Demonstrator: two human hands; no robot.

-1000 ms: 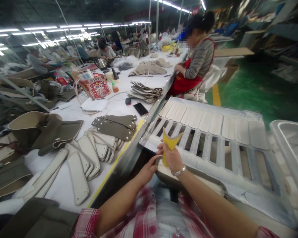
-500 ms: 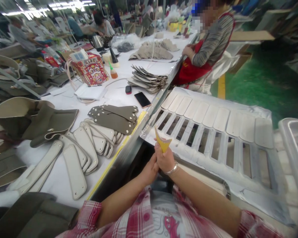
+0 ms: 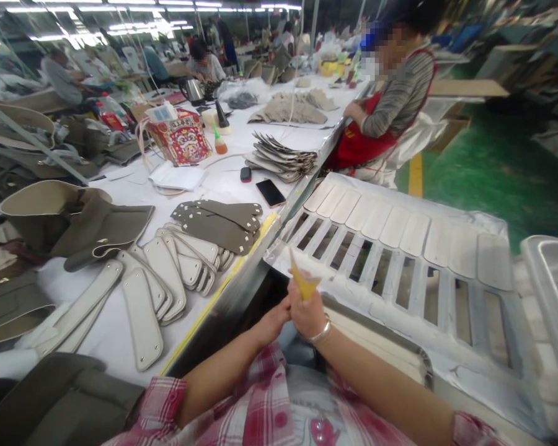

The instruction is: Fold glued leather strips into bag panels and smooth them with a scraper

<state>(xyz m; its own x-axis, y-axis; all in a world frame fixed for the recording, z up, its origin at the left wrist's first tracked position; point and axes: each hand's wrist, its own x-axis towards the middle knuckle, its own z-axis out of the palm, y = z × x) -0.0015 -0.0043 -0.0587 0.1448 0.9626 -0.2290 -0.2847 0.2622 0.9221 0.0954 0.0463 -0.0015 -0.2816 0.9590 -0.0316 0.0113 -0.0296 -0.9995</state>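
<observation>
My right hand (image 3: 308, 314), with a bracelet at the wrist, is closed round a yellow pointed piece (image 3: 303, 285). Its narrow tip points up and its broad edge flares to the right; the lower part is hidden in my fingers. My left hand (image 3: 274, 322) presses against the right one from the left. Its fingers are drawn together and their tips are hidden, so what they grip cannot be made out. Both hands are in front of my body, between the table edge and a pale slotted rack (image 3: 381, 282) with a row of light strips (image 3: 367, 214) along its far side.
On the white table at left lie pale straps with studs (image 3: 142, 319), dark grey straps (image 3: 218, 226) and grey bag parts (image 3: 102, 223). Farther back are a phone (image 3: 270, 193), stacked pieces (image 3: 283, 158) and a red patterned bag (image 3: 181, 136). A co-worker in a red apron (image 3: 360, 145) sits beyond the rack.
The camera view has tilted up slightly, so the table things appear shifted right and a little lower. Both hands stay together, with the yellow piece still in my right hand.
</observation>
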